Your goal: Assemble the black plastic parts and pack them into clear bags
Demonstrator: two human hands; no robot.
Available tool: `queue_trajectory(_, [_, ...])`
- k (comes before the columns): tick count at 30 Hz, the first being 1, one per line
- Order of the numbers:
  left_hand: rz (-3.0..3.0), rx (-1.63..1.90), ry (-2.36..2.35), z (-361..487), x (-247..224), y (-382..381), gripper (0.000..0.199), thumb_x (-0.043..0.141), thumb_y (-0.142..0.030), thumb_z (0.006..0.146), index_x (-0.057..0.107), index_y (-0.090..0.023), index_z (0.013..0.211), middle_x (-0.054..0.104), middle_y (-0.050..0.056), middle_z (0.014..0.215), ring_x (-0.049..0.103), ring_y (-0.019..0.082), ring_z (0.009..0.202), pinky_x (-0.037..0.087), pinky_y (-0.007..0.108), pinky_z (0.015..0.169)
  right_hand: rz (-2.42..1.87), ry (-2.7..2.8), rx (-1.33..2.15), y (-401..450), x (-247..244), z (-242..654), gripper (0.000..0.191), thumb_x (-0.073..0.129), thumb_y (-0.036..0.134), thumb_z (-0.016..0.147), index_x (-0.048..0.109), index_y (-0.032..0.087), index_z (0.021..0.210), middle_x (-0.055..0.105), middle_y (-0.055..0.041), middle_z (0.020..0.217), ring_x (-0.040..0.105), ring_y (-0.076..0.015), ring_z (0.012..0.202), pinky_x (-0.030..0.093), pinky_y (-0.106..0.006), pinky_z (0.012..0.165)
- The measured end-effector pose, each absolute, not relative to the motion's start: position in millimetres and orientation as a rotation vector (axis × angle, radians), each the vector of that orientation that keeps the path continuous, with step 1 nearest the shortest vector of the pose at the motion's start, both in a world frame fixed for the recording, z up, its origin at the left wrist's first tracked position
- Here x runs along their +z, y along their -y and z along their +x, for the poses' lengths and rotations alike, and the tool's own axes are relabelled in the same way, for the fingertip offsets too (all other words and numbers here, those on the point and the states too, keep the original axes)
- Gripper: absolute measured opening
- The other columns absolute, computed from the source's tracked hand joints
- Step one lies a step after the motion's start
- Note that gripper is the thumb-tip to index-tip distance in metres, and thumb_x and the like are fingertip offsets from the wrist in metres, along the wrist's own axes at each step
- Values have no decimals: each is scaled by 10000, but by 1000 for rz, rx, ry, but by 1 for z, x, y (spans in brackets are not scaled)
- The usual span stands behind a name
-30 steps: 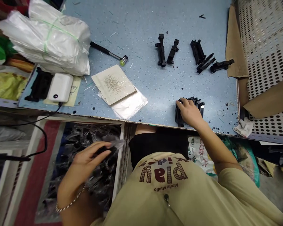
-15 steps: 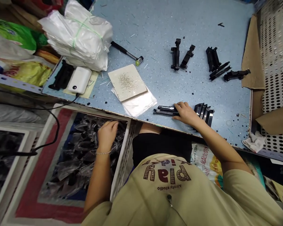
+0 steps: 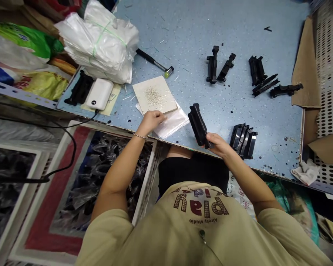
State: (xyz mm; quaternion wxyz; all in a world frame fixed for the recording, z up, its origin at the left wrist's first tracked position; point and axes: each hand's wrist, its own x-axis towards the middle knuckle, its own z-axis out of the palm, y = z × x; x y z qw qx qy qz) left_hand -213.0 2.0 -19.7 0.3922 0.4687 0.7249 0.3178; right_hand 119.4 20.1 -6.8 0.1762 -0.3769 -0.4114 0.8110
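My right hand [image 3: 217, 144] grips a black plastic part [image 3: 198, 125] by its near end, its far end raised and tilted to the left. It looks like a pair of long pieces side by side. My left hand [image 3: 152, 121] is over a stack of thin white plastic bags [image 3: 173, 123], thumb and fingers pinched together at them; whether a bag is between the fingertips I cannot make out. On the bags lies a beige square board [image 3: 152, 92] with tiny gold-coloured bits on it. Right of my right hand stands a row of several black parts [image 3: 243, 140].
Further black parts [image 3: 212, 65] lie across the blue table, more near the cardboard [image 3: 303, 70]. A small hammer [image 3: 155, 63], a white power bank [image 3: 100, 94] and a tied bundle of plastic bags [image 3: 100, 44] are at the left. Below, a framed tray [image 3: 55, 188] holds bagged black parts.
My right hand has lifted the black part off the table and tilted it up. My left hand has moved from above the tray up and right to the plastic bags.
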Motion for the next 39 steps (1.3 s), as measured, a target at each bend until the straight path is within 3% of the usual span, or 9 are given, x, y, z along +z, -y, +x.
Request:
queue_trajectory(3, [1188, 806, -1793, -214, -17, -3, 147, 693, -245, 813, 688, -157, 695, 612, -21, 635, 522, 130, 635, 387, 281, 650, -846, 851, 2551, -11, -10, 89, 527, 838, 630, 769, 714, 162, 978, 770, -61, 878, 717, -149, 767, 587, -206, 630])
queue_trajectory(8, [1298, 959, -1816, -207, -22, -3, 86, 694, -105, 762, 636, -163, 785, 679, -4, 760, 587, 125, 699, 478, 261, 703, -762, 340, 2884, 5, -17, 49, 528, 425, 573, 1087, 670, 105, 1091, 762, -85, 846, 727, -115, 689, 619, -167, 626])
queue_trajectory(14, [1851, 720, -1945, -213, -26, 11, 257, 538, -16, 869, 732, -172, 934, 769, 103, 1020, 693, 245, 1000, 570, 402, 923, -867, -1, 2869, 18, -33, 46, 571, 375, 565, 1101, 642, 61, 1128, 748, -109, 827, 693, -111, 618, 606, -153, 566])
queue_trajectory(18, [2154, 649, -1902, -202, -23, 25, 447, 461, -8, 920, 704, -116, 1279, 719, 178, 1304, 681, 294, 1198, 578, 460, 1040, -794, -23, 2894, 17, -35, 42, 632, 283, 603, 1101, 646, 87, 1117, 707, -69, 779, 584, -92, 572, 540, -144, 485])
queue_trajectory(25, [2381, 1103, -1433, -140, -9, 79, 462, 456, -97, 1036, 564, -152, 1482, 687, 169, 1389, 685, 249, 1254, 616, 439, 1045, -670, 232, 2759, 12, -36, 42, 531, 461, 683, 1015, 617, 187, 907, 567, 10, 699, 408, -82, 528, 390, -115, 367])
queue_trajectory(29, [2208, 1324, -1560, -129, -25, 90, 463, 414, -112, 1058, 572, -186, 1487, 707, 159, 1358, 690, 224, 1261, 600, 398, 1072, -568, 365, 2586, 29, -28, 65, 571, 458, 726, 981, 653, 190, 1007, 453, 40, 685, 338, -88, 508, 332, -122, 335])
queue_trajectory(33, [2237, 1434, -1649, -115, -37, 94, 455, 413, -129, 1065, 571, -197, 1486, 740, 154, 1283, 738, 230, 1173, 636, 390, 988, -735, 448, 2424, 32, -24, 73, 541, 532, 727, 934, 662, 204, 983, 502, 25, 702, 367, -101, 525, 377, -164, 366])
queue_trajectory(37, [2403, 1412, -1334, -90, -23, 102, 666, 511, -83, 1018, 343, -274, 1633, 718, 117, 1343, 746, 211, 1129, 653, 359, 916, -1217, 939, 2068, 24, -24, 71, 475, 716, 670, 819, 580, 217, 778, 535, 25, 675, 461, -114, 586, 452, -213, 484])
queue_trajectory(39, [2344, 1278, -1305, -84, -17, 104, 775, 536, -91, 997, 207, -261, 1678, 628, 164, 1461, 728, 230, 1176, 654, 372, 933, -1386, 1316, 1748, 25, -21, 75, 425, 750, 612, 794, 602, 214, 817, 581, 12, 739, 539, -153, 691, 511, -265, 597])
